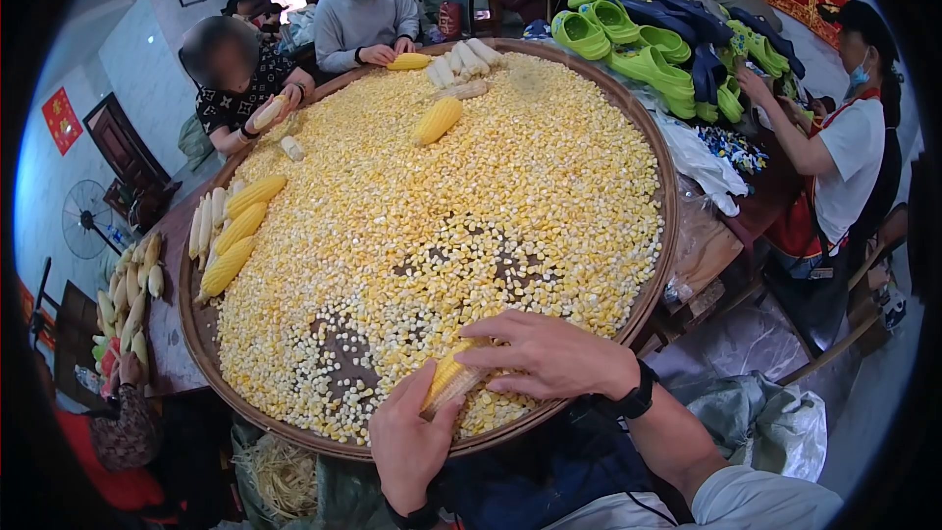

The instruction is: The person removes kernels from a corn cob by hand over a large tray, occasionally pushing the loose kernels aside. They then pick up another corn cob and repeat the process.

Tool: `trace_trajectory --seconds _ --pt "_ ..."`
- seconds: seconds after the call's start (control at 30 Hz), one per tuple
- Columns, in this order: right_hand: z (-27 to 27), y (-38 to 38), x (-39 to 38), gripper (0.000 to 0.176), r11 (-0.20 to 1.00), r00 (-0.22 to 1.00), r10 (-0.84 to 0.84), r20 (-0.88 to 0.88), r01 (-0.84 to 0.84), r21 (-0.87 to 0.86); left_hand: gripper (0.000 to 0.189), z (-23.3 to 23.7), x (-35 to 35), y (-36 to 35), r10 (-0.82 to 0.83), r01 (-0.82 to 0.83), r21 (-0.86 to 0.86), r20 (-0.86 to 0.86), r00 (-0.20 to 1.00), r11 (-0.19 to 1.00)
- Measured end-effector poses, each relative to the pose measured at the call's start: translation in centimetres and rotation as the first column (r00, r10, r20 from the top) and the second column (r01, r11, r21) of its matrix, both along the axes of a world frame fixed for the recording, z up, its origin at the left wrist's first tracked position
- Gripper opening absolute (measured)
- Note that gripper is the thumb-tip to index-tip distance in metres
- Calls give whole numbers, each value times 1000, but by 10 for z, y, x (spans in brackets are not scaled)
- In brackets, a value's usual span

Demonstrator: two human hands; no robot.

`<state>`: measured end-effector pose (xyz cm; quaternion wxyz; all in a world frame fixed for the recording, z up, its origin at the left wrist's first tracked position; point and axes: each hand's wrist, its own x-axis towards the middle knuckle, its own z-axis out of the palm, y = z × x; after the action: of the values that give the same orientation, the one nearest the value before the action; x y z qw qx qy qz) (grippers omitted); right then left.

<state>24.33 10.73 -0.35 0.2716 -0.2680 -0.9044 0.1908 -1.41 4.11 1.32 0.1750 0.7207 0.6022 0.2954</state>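
Note:
My left hand (407, 437) is wrapped round the lower end of an ear of corn (454, 373), near the front rim of the tray. Part of the cob shows pale, stripped rows, while yellow kernels still cover its upper side. From the right, my right hand (549, 358) lies over the same ear, fingers curled and pressed on it. Loose kernels (442, 186) spread in a thick layer across the big round tray (671, 226). Brown patches of tray bottom show through just beyond my hands.
Whole ears (240, 226) and bare cobs (203, 224) lie at the tray's left edge; another ear (438, 122) and more cobs (469, 59) lie toward the back. People sit around the tray. Green clogs (653, 49) are piled at right; a sack (756, 422) stands below.

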Motion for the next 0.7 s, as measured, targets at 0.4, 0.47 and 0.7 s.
trace_trajectory --seconds 0.4,0.47,0.7 --pt "-1 0 -1 61 999 1000 10 12 -9 -52 59 -1 -1 1 13 -13 -36 -5 1000 999" --pt "-1 0 -1 58 999 1000 12 9 -11 -39 60 -1 -1 1 21 -21 -50 -6 1000 999" --pt "-2 0 0 56 1000 1000 13 8 -13 -20 61 -4 -3 1 42 -42 -73 6 999 996"
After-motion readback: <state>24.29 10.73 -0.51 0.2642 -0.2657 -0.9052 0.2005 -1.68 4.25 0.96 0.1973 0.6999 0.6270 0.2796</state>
